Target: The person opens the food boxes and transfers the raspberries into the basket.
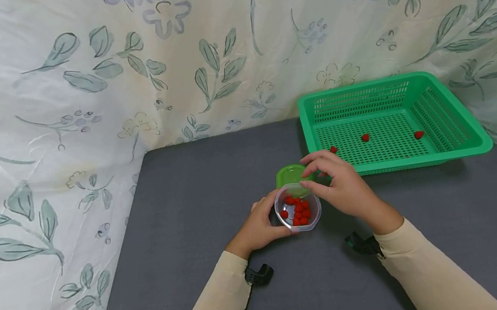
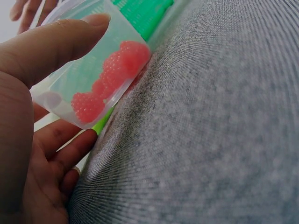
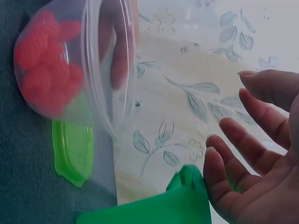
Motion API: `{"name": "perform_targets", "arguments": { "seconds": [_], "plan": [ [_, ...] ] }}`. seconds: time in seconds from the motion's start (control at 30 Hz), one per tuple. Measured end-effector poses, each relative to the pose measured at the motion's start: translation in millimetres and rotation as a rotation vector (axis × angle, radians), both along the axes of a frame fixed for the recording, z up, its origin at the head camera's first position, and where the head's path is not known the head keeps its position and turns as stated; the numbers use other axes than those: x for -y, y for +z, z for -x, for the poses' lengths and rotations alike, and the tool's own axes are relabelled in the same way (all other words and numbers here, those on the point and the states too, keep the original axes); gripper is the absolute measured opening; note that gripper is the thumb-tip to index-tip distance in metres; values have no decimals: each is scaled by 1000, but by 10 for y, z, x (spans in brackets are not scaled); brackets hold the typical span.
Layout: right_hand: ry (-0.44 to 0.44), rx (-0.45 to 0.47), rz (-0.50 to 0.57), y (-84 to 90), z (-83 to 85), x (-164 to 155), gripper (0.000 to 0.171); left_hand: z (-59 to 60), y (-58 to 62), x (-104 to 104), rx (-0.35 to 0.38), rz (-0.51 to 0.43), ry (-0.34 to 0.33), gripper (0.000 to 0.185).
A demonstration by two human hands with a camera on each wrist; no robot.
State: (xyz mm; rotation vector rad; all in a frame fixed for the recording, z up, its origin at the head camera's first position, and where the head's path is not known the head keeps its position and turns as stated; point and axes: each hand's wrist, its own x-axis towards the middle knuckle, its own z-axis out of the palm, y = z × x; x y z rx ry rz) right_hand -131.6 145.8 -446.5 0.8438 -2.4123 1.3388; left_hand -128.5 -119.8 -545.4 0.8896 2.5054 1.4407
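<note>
Clear container (image 1: 315, 210) partly hides green lid (image 1: 290, 174), contact unclear; basket (image 1: 413, 163) nearby.

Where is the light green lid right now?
In the head view, the light green lid lies on the table just beyond the clear container, left of the green basket.

Raspberries (image 1: 304, 213) are contained in a tub (image 1: 316, 217) (a lid (image 1: 290, 173) is laid just farther); a basket (image 1: 413, 162) is set far right.
</note>
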Motion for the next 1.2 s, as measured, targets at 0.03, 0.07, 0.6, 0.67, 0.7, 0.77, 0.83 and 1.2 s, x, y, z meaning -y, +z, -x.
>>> {"name": "perform_targets", "arguments": {
  "seconds": [0.03,0.07,0.6,0.67,0.7,0.77,0.83,1.2],
  "plan": [
    [11,-2,0,-3,-8,16,19,1,0,1,2,0,0,99],
    [20,-4,0,-9,-14,32,20,0,-1,2,4,0,1,98],
    [90,43,-64,-147,-34,216,17,2,31,16,9,19,-1,98],
    [85,47,-80,-178,-28,231,17,3,36,15,10,17,-2,98],
    [81,50,-89,-193,-29,239,17,4,38,15,10,17,-2,98],
    [78,60,-101,-219,-29,256,17,4,42,15,10,16,-5,98],
    [75,71,-115,-246,-33,274,17,2,43,18,12,16,-8,98],
    [31,123,-232,-431,-25,386,18,-1,62,37,20,20,-10,99]
  ]
}}
